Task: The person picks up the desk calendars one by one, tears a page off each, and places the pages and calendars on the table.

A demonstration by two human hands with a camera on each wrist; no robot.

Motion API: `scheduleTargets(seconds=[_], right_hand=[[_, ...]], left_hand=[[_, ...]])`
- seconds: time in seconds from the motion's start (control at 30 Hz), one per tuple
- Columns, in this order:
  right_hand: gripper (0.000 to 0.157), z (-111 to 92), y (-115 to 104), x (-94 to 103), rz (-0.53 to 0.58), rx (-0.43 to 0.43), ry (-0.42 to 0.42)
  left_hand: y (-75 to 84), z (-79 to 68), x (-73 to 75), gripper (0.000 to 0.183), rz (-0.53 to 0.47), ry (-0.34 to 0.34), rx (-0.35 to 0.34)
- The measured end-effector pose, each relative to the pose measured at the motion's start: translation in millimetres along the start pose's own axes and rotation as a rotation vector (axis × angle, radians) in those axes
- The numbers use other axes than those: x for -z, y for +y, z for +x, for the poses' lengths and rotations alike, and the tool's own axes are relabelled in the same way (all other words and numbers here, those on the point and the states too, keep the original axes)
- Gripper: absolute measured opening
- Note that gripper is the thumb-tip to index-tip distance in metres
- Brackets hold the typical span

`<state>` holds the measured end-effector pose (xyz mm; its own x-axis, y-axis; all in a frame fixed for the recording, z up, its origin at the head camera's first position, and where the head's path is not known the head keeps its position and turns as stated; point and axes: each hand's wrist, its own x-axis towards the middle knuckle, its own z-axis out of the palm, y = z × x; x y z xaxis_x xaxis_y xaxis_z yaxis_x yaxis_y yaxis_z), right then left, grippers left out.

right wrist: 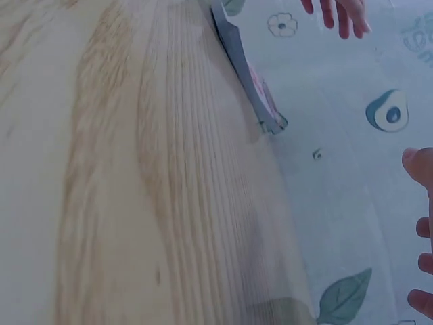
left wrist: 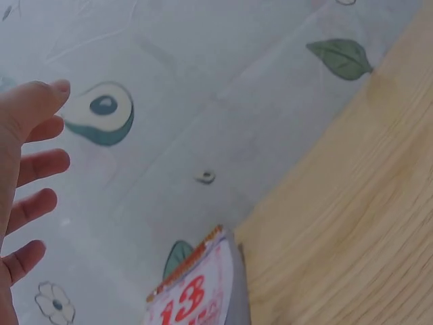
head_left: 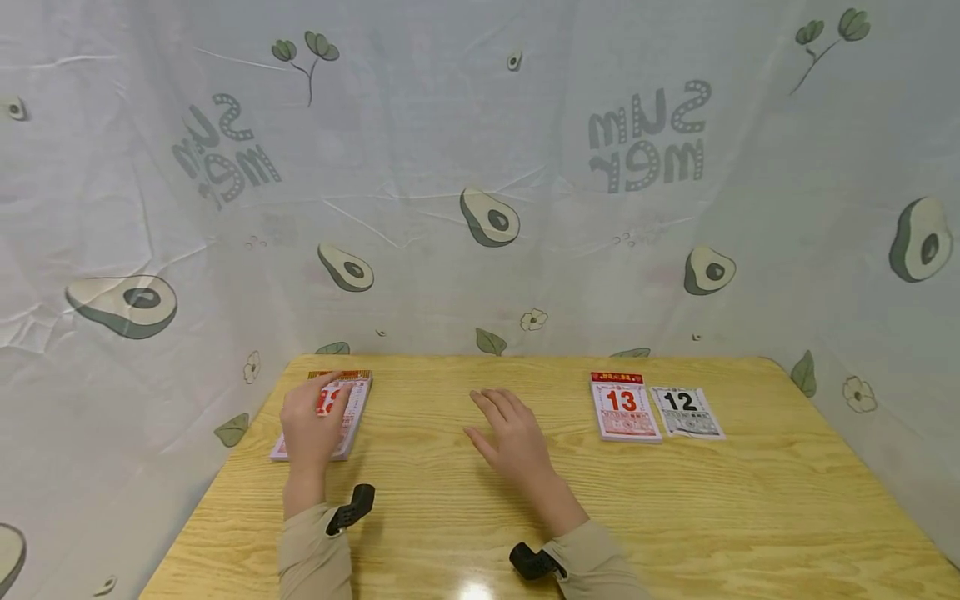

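A tear-off calendar pad point(head_left: 359, 407) with a red 13 on its top sheet lies at the table's left end. Over it hovers my left hand point(head_left: 309, 427), hiding part of the number. In the left wrist view the pad point(left wrist: 193, 301) sits apart from the hand's point(left wrist: 24, 156) loosely spread fingers, which hold nothing. My right hand point(head_left: 515, 440) is above the middle of the table, fingers extended and thumb apart, holding nothing. The right wrist view catches this hand's point(right wrist: 425, 176) thumb and fingertips at its right edge, with the pad point(right wrist: 245, 71) seen edge-on farther off.
Toward the right of the wooden table point(head_left: 450, 492), a second calendar pad point(head_left: 626, 408) also shows a red 13. Beside it lies a loose sheet point(head_left: 687, 413) with a black 12. A pale avocado-print curtain point(head_left: 420, 150) surrounds the table's back and sides.
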<state>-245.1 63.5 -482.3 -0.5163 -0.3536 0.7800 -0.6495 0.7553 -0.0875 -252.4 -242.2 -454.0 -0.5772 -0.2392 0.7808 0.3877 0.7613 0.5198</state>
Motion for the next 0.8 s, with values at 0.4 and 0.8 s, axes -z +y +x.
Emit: scheduleTargets(seconds=[0.4,0.8], right_hand=[[0.063,13.7,-33.7,-28.4,0.147,-0.123,-0.274],[0.068,30.6,-65.1,-62.2,0.631,-0.391,-0.483]], left_hand=[[-36.5,-11.5,22.0,0.043,0.001,-0.168,0.335],[-63.5,-20.6,27.5,0.056,-0.033,-0.209,0.579]])
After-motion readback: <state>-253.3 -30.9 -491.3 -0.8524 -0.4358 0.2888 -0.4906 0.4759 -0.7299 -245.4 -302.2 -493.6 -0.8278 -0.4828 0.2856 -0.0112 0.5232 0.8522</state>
